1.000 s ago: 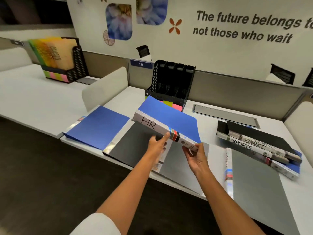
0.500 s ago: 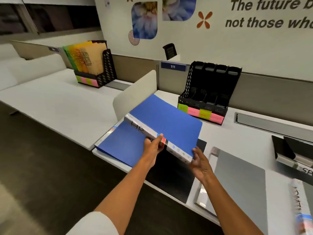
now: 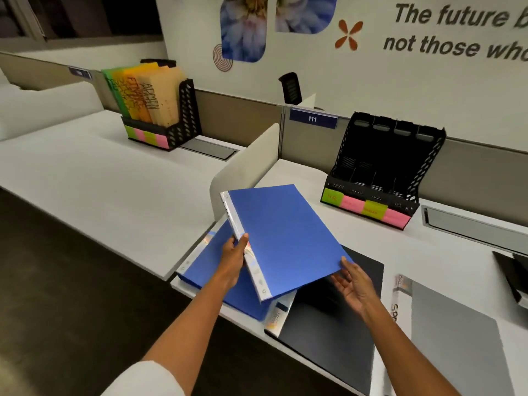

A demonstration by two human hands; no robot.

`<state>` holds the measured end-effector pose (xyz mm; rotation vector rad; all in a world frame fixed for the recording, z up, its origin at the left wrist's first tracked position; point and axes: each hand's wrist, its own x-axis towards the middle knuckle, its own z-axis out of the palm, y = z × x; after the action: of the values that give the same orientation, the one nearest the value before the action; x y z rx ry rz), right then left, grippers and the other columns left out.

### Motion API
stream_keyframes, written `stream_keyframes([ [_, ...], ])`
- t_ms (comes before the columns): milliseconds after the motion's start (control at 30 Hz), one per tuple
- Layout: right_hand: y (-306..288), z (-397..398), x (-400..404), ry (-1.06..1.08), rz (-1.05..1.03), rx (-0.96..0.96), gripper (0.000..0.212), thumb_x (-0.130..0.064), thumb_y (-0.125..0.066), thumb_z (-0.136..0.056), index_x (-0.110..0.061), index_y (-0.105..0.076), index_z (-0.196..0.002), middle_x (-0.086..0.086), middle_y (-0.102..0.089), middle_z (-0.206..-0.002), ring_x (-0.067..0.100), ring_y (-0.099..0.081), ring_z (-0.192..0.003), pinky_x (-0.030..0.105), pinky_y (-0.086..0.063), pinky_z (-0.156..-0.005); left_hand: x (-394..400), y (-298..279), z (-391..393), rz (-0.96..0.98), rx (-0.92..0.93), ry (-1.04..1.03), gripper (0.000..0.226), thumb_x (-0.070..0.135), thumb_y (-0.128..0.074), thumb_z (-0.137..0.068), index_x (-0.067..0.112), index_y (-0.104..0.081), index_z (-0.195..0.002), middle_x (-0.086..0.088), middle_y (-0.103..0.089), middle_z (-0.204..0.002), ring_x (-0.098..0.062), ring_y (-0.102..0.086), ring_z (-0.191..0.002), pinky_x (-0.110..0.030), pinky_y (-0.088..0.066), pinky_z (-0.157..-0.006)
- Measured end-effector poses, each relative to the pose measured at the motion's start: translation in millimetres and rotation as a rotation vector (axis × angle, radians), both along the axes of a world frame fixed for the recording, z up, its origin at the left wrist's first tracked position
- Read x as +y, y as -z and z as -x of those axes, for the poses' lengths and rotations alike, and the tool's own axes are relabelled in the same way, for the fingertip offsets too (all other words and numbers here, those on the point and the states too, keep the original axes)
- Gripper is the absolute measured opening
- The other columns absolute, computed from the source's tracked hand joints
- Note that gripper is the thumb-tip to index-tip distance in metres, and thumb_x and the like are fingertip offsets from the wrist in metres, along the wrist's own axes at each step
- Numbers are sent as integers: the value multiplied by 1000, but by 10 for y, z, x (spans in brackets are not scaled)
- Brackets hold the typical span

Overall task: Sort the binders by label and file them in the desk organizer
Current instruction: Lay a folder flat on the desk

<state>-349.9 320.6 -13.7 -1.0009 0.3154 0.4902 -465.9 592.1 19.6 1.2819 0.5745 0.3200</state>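
Observation:
My left hand [image 3: 235, 254] grips the spine of a blue binder [image 3: 283, 235], held tilted above the desk. My right hand [image 3: 353, 284] is at the binder's lower right corner, fingers spread, touching its edge. Under it lies another blue binder [image 3: 211, 270] flat on the desk, and beside that a black binder [image 3: 331, 318]. A grey binder [image 3: 454, 341] lies to the right with a spine label partly visible. The black desk organizer [image 3: 383, 167] stands empty at the back, with green and pink sticky labels along its front.
A white divider panel [image 3: 245, 164] rises left of the held binder. On the neighbouring desk a second organizer [image 3: 160, 110] holds coloured folders. More binders [image 3: 514, 275] sit at the right edge. A cable tray slot [image 3: 471, 227] is set into the desk. The desk's front edge is close.
The held blue binder has turned so its cover faces up and its spine label is out of sight. My right hand has shifted from the spine to its lower right corner. The view panned left.

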Motion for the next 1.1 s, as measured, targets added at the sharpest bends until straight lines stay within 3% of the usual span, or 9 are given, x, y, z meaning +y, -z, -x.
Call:
stream_keyframes([
  [100, 55, 93, 261, 1, 130, -42, 34, -17, -72, -85, -9, -61, -116, 10, -69, -106, 24, -68, -87, 34, -61, -69, 350, 18, -96, -2, 27, 66, 35, 30, -52, -99, 6, -57, -124, -12, -70, -113, -28, -69, -95, -38, -55, -79],
  [267, 107, 308, 653, -14, 351, -147, 36, -9, -75, -81, -7, -61, -114, 12, -71, -101, 23, -69, -83, 32, -58, -61, 946, 100, -246, -64, 30, 137, 25, 29, -55, -98, 17, -63, -118, -7, -69, -117, -28, -66, -106, -47, -51, -97],
  [367, 157, 425, 850, -53, 503, -195, 43, -8, -77, -80, -7, -60, -120, 14, -72, -97, 25, -70, -87, 37, -59, -64, 1202, 132, -315, -131, 66, 172, 13, 27, -60, -95, 23, -65, -106, -3, -71, -110, -24, -69, -96, -40, -55, -88],
  [467, 241, 586, 1052, -69, 614, -201, 46, -10, -77, -81, -5, -59, -123, 14, -72, -97, 25, -71, -90, 36, -60, -71, 1469, 190, -365, -184, 131, 241, 14, 18, -66, -91, 17, -66, -105, -4, -72, -101, -19, -70, -83, -30, -57, -73],
  [567, 278, 734, 1258, -81, 754, -207, 43, -11, -78, -80, -3, -63, -119, 5, -71, -96, 17, -69, -87, 25, -56, -70, 1740, 316, -381, -235, 196, 299, 25, 19, -73, -84, 12, -68, -108, -9, -73, -102, -28, -72, -86, -46, -58, -84],
  [633, 286, 820, 1411, -98, 888, -211, 42, -16, -80, -78, -5, -65, -116, 0, -68, -98, 15, -66, -89, 24, -54, -74, 1879, 381, -391, -273, 218, 319, 26, 17, -72, -85, 11, -68, -110, -9, -74, -101, -27, -72, -87, -49, -56, -86],
  [800, 298, 1013, 1704, -147, 1165, -256, 41, -22, -77, -82, 0, -66, -115, 12, -68, -109, 26, -65, -100, 33, -52, -89, 2025, 487, -458, -403, 228, 340, 27, 17, -70, -87, 14, -67, -114, -8, -72, -103, -29, -69, -95, -47, -55, -89],
  [933, 294, 1120, 1881, -184, 1300, -302, 40, -22, -69, -89, -4, -62, -124, 8, -63, -124, 20, -59, -114, 28, -44, -100, 2022, 486, -440, -480, 235, 308, 26, 14, -66, -89, 9, -66, -115, -10, -70, -103, -30, -67, -94, -38, -54, -84],
  [1100, 299, 1230, 2043, -213, 1412, -295, 37, -22, -62, -94, -9, -59, -128, 5, -62, -126, 18, -60, -114, 23, -45, -96, 2035, 541, -431, -550, 244, 304, 28, 14, -62, -92, 9, -64, -119, -13, -69, -108, -30, -64, -92, -33, -48, -79],
])
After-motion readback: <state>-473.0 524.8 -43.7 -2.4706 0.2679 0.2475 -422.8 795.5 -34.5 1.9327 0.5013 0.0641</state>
